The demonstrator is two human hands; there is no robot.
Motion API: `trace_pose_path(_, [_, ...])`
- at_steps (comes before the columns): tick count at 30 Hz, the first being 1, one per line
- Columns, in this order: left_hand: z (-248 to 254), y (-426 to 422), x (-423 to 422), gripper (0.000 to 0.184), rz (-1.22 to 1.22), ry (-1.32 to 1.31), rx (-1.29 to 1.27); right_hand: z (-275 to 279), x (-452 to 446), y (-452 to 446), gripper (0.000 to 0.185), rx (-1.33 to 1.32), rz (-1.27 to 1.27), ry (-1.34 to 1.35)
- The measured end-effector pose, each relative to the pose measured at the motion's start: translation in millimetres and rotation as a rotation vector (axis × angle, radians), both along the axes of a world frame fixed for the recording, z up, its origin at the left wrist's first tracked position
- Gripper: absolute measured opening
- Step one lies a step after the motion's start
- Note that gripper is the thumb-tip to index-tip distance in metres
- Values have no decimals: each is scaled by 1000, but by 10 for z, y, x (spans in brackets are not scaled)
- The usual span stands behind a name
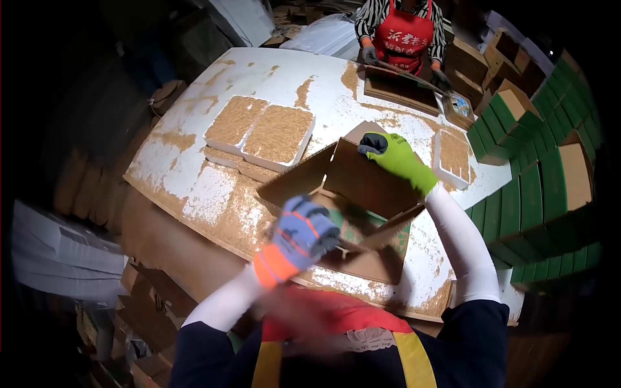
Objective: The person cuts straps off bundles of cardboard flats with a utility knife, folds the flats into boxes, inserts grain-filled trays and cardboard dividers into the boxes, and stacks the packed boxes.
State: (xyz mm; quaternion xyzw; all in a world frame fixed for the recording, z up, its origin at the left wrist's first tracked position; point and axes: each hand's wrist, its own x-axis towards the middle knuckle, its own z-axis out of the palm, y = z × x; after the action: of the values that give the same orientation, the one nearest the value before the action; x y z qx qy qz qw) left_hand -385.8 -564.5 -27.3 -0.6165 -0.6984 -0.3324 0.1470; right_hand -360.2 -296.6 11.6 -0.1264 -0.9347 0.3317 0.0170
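An open brown cardboard box [378,184] stands tilted on the table in front of me, with green print on a lower panel. My right hand [391,158], in a lime-green glove with grey fingers, is closed over the box's far upper edge. At the box's near left side is my left hand [297,236], in a blue-grey glove with an orange cuff. Its fingers are curled and slightly blurred; whether they grip the cardboard is hidden. Left of the box sit two white trays of tan shavings, a nearer tray [278,136] and a farther tray [236,121].
Tan shavings lie scattered over the white table [259,74]. Another filled tray [453,158] is at the right. Stacked green boxes [524,194] line the right side. Across the table, a person in a red apron [404,35] handles a flat open box [401,90] with gloved hands.
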Motion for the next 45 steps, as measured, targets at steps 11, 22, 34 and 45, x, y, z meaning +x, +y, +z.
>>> trace_pose_path(11, [-236,-149,-672,37,-116,-337,-79,-636,-217,-355,18,284,135,379])
trace_pose_path(22, [-1050,338,-526,35,-147,-58,-304,9,1784,-569,77,350,291,3])
trace_pose_path(34, [-809,518,-423,43,210,124,78,-353,496,386,58,-296,-73,727])
trace_pose_path(45, [-925,287,-156,70,587,-713,-313,-747,1461,471,101,-710,-230,-733])
